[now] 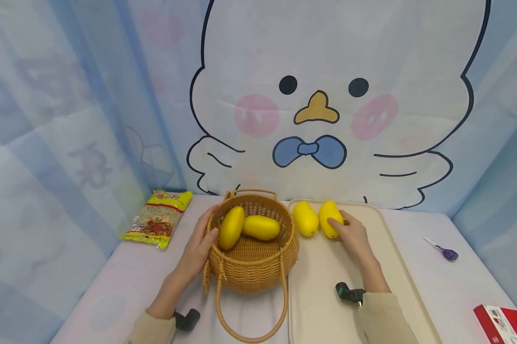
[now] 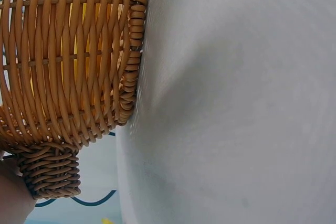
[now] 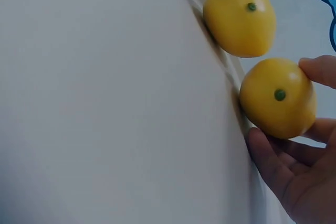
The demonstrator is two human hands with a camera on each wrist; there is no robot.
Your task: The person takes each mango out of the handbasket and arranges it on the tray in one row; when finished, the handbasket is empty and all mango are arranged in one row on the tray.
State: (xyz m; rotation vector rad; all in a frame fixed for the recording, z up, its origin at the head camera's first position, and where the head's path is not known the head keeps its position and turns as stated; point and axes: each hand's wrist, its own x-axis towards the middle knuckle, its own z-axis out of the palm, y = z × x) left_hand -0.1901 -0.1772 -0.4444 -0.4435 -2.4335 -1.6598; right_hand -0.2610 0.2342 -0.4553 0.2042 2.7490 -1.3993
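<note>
A tan wicker basket (image 1: pixel 251 279) stands at the middle of the table, and two yellow mangoes lie inside it, one upright-leaning mango (image 1: pixel 231 228) and one sideways mango (image 1: pixel 261 228). My left hand (image 1: pixel 200 248) holds the basket at its left rim, thumb on the rim; in the left wrist view only a bit of that hand shows beside the woven side (image 2: pixel 68 61). At the far end of the beige tray (image 1: pixel 327 286), my right hand (image 1: pixel 352 234) grips a mango (image 3: pixel 278 98) between thumb and fingers. Another mango (image 1: pixel 305 219) lies just left of it.
The basket's front handle (image 1: pixel 251 340) hangs down toward me. A yellow food packet (image 1: pixel 158 218) lies at the back left. To the right of the tray are a purple lollipop (image 1: pixel 448 253) and a red-and-white box (image 1: pixel 504 325). A printed curtain (image 1: pixel 318 181) stands behind the table.
</note>
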